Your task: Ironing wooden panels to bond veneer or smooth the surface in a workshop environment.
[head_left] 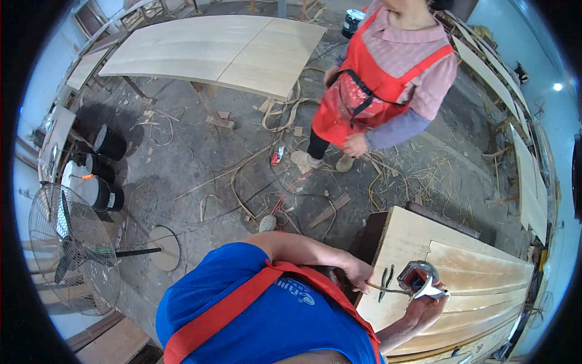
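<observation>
At the lower right, my right hand (426,310) is closed around a grey and white tool (418,274) with a rounded frame and a dark red inside; its exact kind is unclear. My left hand (360,276) pinches a thin dark cord or rod (388,289) that runs across to that tool. Both hands are over the near end of a pale wooden panel (403,233). Between them, a dark hand tool with two slim arms, like pliers (384,282), lies on the panel.
Across from me stands a person in a red apron (376,100). A large wooden sheet (212,48) rests on supports at the back. Left are a standing fan (73,249) and dark buckets (109,142). Wood strips and cords (242,182) litter the floor. More panels (528,182) lean right.
</observation>
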